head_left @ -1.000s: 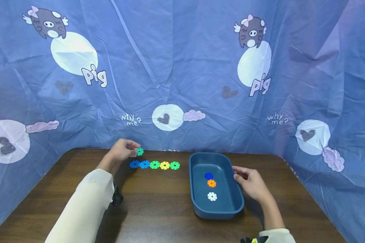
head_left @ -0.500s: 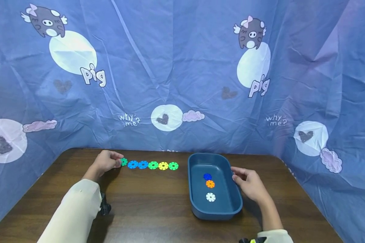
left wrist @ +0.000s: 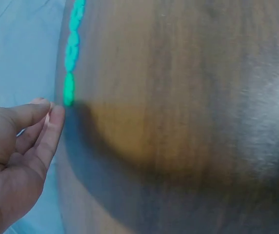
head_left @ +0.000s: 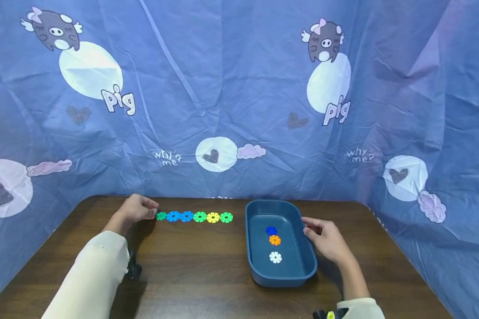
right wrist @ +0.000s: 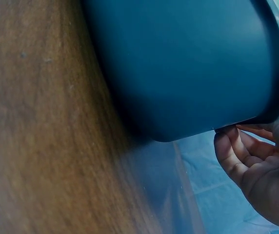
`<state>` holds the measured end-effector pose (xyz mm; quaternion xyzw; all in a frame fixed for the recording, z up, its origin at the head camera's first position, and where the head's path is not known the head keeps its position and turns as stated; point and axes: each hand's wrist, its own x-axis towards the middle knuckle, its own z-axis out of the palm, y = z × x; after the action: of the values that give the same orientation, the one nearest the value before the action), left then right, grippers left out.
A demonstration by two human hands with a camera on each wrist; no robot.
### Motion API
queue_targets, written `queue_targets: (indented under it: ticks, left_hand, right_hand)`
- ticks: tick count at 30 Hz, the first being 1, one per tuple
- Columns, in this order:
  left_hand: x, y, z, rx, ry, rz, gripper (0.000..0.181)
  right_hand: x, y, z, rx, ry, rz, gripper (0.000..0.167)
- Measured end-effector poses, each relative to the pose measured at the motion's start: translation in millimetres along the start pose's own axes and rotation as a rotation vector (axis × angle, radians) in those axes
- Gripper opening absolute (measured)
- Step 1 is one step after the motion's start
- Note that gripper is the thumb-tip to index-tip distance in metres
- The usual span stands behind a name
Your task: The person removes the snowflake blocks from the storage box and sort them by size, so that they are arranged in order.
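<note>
My left hand (head_left: 133,209) is at the left end of a row of flower-shaped plastic discs on the table. Just beyond its fingertips lies a green disc (head_left: 161,216), in the left wrist view a thin green edge (left wrist: 69,90) slightly apart from the fingers. Rightward in the row follow a blue disc (head_left: 173,216), another blue disc (head_left: 186,216), a green disc (head_left: 199,216), a yellow disc (head_left: 213,217) and a green disc (head_left: 226,217). My right hand (head_left: 328,239) touches the outer right side of a dark blue tray (head_left: 281,282); its fingers are not wrapped around it.
Inside the tray lie a dark blue disc (head_left: 271,231), an orange disc (head_left: 275,240) and a white disc (head_left: 275,257). The wooden table (head_left: 191,266) ends at a blue printed curtain (head_left: 223,97) hanging behind it and along the sides.
My left hand has carried a green disc leftward and down to the row's left end and let it go there. My right hand stays at the tray.
</note>
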<state>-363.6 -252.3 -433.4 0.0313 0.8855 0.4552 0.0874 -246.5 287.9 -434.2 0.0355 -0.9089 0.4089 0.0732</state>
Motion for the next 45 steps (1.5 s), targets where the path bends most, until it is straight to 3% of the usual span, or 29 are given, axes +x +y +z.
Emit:
queue_targets:
  ticks: [3,9,16,20,26,30,36,40,45]
  left_hand:
    - [1.2,12.8,-0.5,0.039,-0.006,0.057,0.028]
    - [8.1,61.4,17.3,0.134,-0.029,0.287,0.024]
    - [13.6,117.8,58.0,0.155,-0.103,0.399,0.024]
    - [11.6,142.3,83.2,0.199,-0.169,0.458,0.022]
    - [2.2,173.6,125.0,0.262,-0.268,0.604,0.019]
    - [-5.9,186.8,153.1,0.273,-0.337,0.655,0.017]
    - [-16.7,193.4,197.9,0.329,-0.485,0.73,0.018]
    - [-21.6,194.9,221.3,0.424,-0.569,0.736,0.02]
    - [-25.3,200.8,240.7,0.572,-0.652,0.712,0.027]
  right_hand:
    - [0.4,-1,0,0.002,-0.002,0.006,0.034]
    - [0.1,-1,0,0.008,-0.006,0.007,0.035]
    - [-0.3,0,0,0.004,-0.004,0.007,0.035]
    - [0.1,0,1,-0.004,-0.002,0.001,0.035]
    - [0.2,0,0,-0.011,0.003,-0.004,0.035]
    - [1.1,-1,0,-0.017,0.001,-0.013,0.035]
    - [1.9,0,0,-0.01,0.011,-0.045,0.034]
    - [1.6,1,0,-0.002,0.009,-0.059,0.034]
    - [0.6,0,0,0.0,0.012,-0.073,0.033]
